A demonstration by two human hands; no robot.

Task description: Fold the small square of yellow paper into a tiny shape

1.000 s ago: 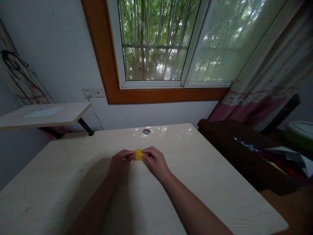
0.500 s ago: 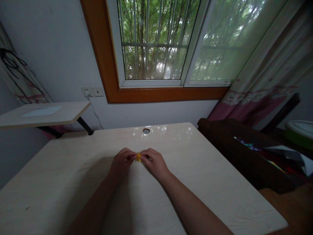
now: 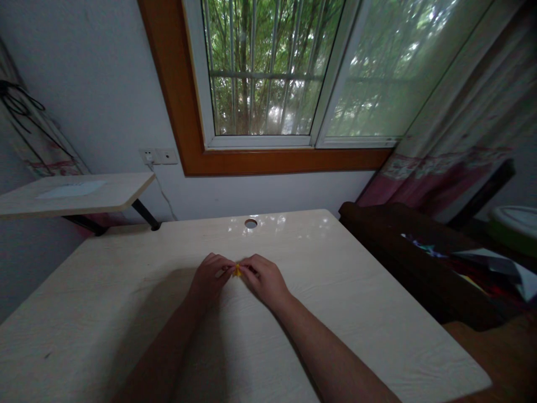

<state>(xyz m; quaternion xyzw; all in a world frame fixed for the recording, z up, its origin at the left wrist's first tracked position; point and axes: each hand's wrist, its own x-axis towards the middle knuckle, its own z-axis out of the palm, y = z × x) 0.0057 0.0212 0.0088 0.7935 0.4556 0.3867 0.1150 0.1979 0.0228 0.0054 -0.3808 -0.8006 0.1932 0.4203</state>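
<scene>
A small yellow piece (image 3: 237, 271), perhaps folded paper, is pinched between my two hands just over the pale wooden desk (image 3: 352, 313). Its exact kind is too small to make out, and the fingertips cover much of it. My left hand (image 3: 210, 275) grips its left side between thumb and forefinger. On the other side, my right hand (image 3: 265, 279) pinches it the same way, with the fingertips of both hands almost meeting.
A raised shelf (image 3: 138, 187) with a paper sheet (image 3: 71, 190) stands at the desk's back left. Near the back edge is a round cable hole (image 3: 250, 224). Dark furniture (image 3: 390, 235) holding papers stands to the right, below the curtain (image 3: 453, 151). A window (image 3: 268, 101) lies ahead.
Both hands stay in nearly the same place. Less of the yellow piece shows between the fingertips, and it looks slightly narrower.
</scene>
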